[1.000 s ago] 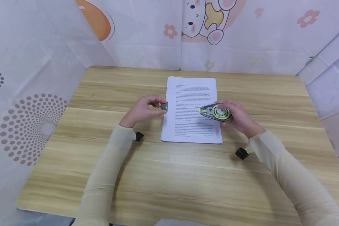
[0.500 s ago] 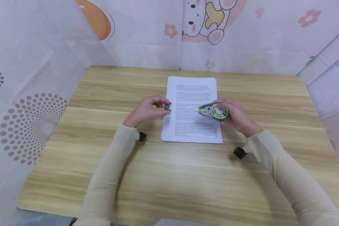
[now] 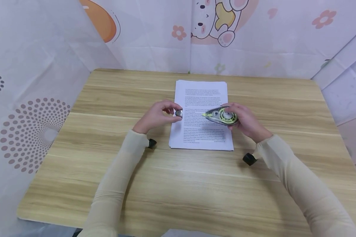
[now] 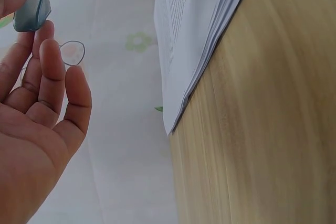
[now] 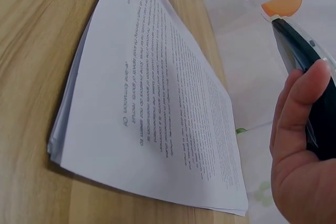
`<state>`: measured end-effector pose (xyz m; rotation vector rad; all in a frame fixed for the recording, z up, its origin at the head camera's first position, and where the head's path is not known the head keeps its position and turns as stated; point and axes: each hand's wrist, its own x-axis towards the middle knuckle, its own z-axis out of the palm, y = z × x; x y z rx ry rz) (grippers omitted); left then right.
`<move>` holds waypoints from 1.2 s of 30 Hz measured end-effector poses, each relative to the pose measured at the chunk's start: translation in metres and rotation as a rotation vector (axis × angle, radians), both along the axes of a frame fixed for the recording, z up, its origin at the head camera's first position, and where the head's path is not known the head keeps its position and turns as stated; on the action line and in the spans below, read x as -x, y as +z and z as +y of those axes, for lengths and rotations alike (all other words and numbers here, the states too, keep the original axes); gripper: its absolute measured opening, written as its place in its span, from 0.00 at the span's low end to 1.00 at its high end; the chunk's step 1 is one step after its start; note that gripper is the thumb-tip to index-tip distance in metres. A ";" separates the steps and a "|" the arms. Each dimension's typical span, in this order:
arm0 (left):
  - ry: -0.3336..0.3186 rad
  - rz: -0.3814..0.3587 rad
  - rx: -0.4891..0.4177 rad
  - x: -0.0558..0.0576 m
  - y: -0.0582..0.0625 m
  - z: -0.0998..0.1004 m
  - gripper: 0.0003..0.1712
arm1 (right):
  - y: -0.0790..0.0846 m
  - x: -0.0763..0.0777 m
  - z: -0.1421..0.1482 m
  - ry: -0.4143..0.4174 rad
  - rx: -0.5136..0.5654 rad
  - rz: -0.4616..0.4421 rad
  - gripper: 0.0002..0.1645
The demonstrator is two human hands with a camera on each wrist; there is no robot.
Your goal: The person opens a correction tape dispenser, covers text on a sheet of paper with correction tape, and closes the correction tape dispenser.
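My left hand pinches a small dark cap between thumb and fingertips, above the left side of a stack of printed paper. In the left wrist view the cap looks smooth and grey, its other fingers loosely bent below it. My right hand grips a correction tape dispenser, dark with a yellow-green wheel and a bare yellow-green tip that points left at the cap. A gap separates tip and cap. In the right wrist view the dispenser is partly cut off by the frame edge.
The paper stack lies on a wood-grain table, its sheets slightly uneven at the edges. Behind the table hangs a light curtain with cartoon prints. A black wrist camera juts out below the right sleeve.
My left hand has moved a little to the right with the cap, over the paper. My right hand has shifted slightly left with the dispenser, so the gap between them is narrower.
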<state>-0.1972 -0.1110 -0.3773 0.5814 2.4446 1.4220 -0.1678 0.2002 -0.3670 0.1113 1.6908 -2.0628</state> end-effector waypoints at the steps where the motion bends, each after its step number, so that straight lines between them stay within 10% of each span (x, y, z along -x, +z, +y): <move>1: -0.002 0.003 -0.001 0.000 0.000 0.001 0.20 | 0.000 0.000 -0.001 0.000 -0.002 0.000 0.12; 36: 0.000 0.003 -0.079 -0.003 -0.005 0.028 0.21 | 0.003 0.004 -0.024 0.026 0.019 -0.013 0.11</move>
